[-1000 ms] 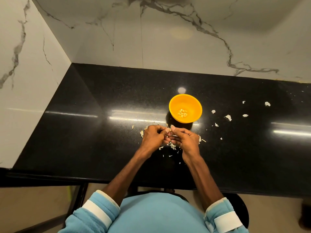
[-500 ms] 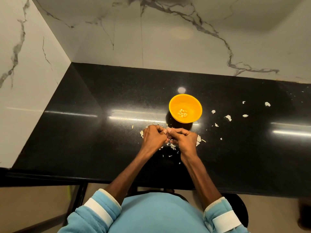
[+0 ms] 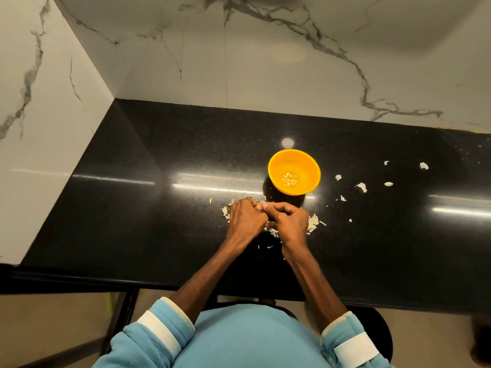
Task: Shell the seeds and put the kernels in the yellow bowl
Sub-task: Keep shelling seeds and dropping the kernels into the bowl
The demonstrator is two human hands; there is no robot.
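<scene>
Looking down from the head camera, I saw a glossy black counter (image 3: 159, 208) set into a corner of white marble-patterned wall (image 3: 265, 62).

A small yellow bowl (image 3: 305, 166) stood on the counter a little right of centre, just beyond the hands. A small cluster of pale kernels (image 3: 289, 178) lay at the bottom of it.

Both hands were low over the counter at the near side of the bowl, pressed close together. The left hand (image 3: 247, 221) was curled into a loose fist, knuckles up. The right hand (image 3: 291, 224) was curled too, and its fingertips met those of the left. The place where they met was too small and too hidden for me to tell whether a seed was pinched there, so I could not tell if either hand was gripping anything or simply closed.

Pale shell bits (image 3: 313, 223) lay on the counter under and around the hands, showing at their left and right edges and on the near side. More flakes (image 3: 362, 187) were scattered well apart to the right of the bowl.

Light blue sleeves (image 3: 159, 330) with white cuffs were pushed up on both forearms, at the near edge of the view.
</scene>
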